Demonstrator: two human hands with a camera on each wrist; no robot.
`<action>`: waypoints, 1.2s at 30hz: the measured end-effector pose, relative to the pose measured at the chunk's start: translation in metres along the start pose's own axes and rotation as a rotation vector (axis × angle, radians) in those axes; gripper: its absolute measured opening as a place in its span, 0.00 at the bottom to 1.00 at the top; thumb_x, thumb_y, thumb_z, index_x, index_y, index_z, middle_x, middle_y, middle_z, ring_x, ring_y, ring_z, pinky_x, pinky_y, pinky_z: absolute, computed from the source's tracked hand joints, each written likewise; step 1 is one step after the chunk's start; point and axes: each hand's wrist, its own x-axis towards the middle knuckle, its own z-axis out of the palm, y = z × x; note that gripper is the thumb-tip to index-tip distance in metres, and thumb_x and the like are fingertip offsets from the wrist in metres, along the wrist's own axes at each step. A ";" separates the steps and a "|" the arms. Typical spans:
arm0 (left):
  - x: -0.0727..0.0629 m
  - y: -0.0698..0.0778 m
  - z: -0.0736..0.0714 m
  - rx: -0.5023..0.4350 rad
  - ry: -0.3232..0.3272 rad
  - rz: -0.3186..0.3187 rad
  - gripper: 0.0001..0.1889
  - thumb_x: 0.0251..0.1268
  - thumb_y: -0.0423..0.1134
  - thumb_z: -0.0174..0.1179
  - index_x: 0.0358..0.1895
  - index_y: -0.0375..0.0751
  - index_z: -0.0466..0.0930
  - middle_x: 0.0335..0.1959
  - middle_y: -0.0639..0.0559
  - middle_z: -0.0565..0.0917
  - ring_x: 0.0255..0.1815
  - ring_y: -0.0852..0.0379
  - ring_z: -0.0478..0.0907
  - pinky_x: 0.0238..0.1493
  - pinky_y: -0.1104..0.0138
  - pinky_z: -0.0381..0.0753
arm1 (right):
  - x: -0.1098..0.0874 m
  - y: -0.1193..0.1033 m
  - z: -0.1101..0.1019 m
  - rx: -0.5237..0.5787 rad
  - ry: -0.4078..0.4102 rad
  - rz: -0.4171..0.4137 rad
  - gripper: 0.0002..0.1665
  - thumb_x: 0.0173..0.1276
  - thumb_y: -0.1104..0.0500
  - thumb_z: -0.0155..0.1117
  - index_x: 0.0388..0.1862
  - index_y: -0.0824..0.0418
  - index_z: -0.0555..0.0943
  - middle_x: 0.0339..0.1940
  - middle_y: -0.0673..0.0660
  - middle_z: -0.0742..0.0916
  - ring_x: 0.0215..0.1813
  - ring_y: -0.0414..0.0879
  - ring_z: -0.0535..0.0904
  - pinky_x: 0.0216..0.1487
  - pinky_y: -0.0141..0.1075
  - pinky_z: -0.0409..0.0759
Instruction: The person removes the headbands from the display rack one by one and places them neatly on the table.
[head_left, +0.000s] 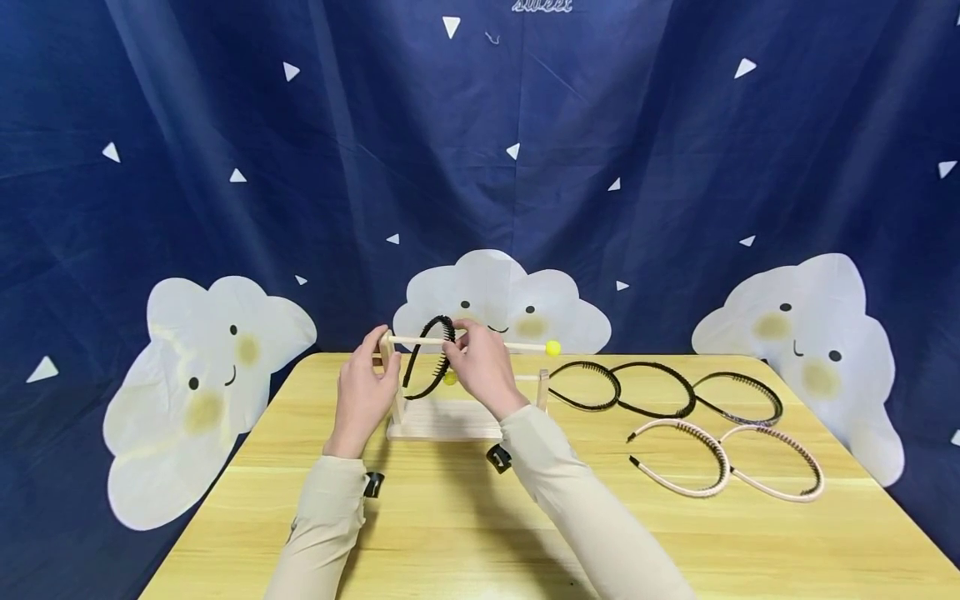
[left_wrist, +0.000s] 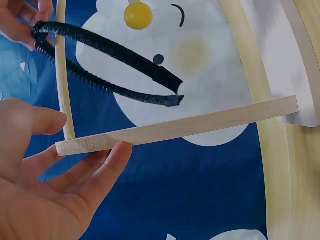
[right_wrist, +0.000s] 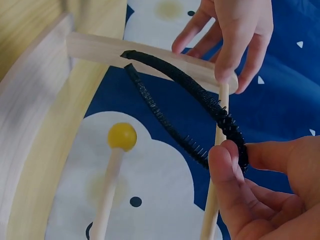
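Observation:
A wooden stand (head_left: 442, 419) with two upright posts and two rods stands on the table. My left hand (head_left: 360, 396) holds the top of its left post (left_wrist: 200, 121), thumb near the rod's base and fingers behind the wood. The upper rod (head_left: 517, 346) ends in a yellow ball (head_left: 552, 348). Around this rod is a black headband (right_wrist: 180, 77) with small teeth inside, its open ends toward the stand's base. My right hand (head_left: 483, 367) pinches the headband's curved top between thumb and fingers, right beside the rod.
To the right of the stand lie three black headbands (head_left: 693, 400) in a row, with two pale pink headbands (head_left: 726, 467) nearer me. A lower rod with a yellow ball (right_wrist: 122, 136) reaches left from the right post (head_left: 543, 387). Behind the table hangs a blue cloud-print curtain (head_left: 637, 125).

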 end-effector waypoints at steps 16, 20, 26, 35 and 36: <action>-0.001 0.001 0.000 0.003 -0.011 -0.018 0.25 0.73 0.37 0.61 0.71 0.38 0.73 0.54 0.36 0.85 0.49 0.40 0.84 0.44 0.49 0.87 | -0.009 0.027 -0.025 0.129 0.041 0.067 0.25 0.74 0.59 0.65 0.67 0.64 0.78 0.39 0.59 0.90 0.30 0.48 0.89 0.31 0.33 0.87; -0.001 0.001 0.000 0.000 -0.012 -0.019 0.25 0.73 0.37 0.61 0.71 0.38 0.73 0.54 0.36 0.85 0.50 0.40 0.83 0.45 0.49 0.87 | -0.014 0.034 -0.033 0.154 0.054 0.075 0.24 0.75 0.60 0.65 0.67 0.63 0.78 0.39 0.59 0.88 0.31 0.51 0.89 0.32 0.34 0.88; -0.001 0.001 0.000 0.006 -0.013 -0.024 0.25 0.73 0.36 0.61 0.71 0.38 0.72 0.54 0.36 0.84 0.50 0.40 0.83 0.44 0.49 0.86 | -0.018 0.045 -0.043 0.187 0.067 0.083 0.25 0.75 0.60 0.65 0.68 0.64 0.77 0.41 0.61 0.88 0.32 0.53 0.89 0.34 0.35 0.89; -0.001 0.001 0.000 0.010 -0.019 -0.029 0.26 0.73 0.36 0.61 0.71 0.38 0.72 0.55 0.36 0.84 0.50 0.40 0.83 0.44 0.49 0.86 | -0.028 0.060 -0.063 0.250 0.095 0.100 0.25 0.75 0.62 0.64 0.69 0.65 0.76 0.43 0.65 0.88 0.32 0.56 0.89 0.36 0.37 0.89; 0.000 0.001 0.000 0.010 -0.019 -0.029 0.25 0.73 0.36 0.61 0.71 0.38 0.72 0.55 0.36 0.84 0.50 0.40 0.83 0.44 0.49 0.87 | -0.029 0.062 -0.065 0.250 0.099 0.103 0.25 0.75 0.61 0.64 0.69 0.65 0.76 0.43 0.65 0.88 0.31 0.54 0.89 0.36 0.36 0.89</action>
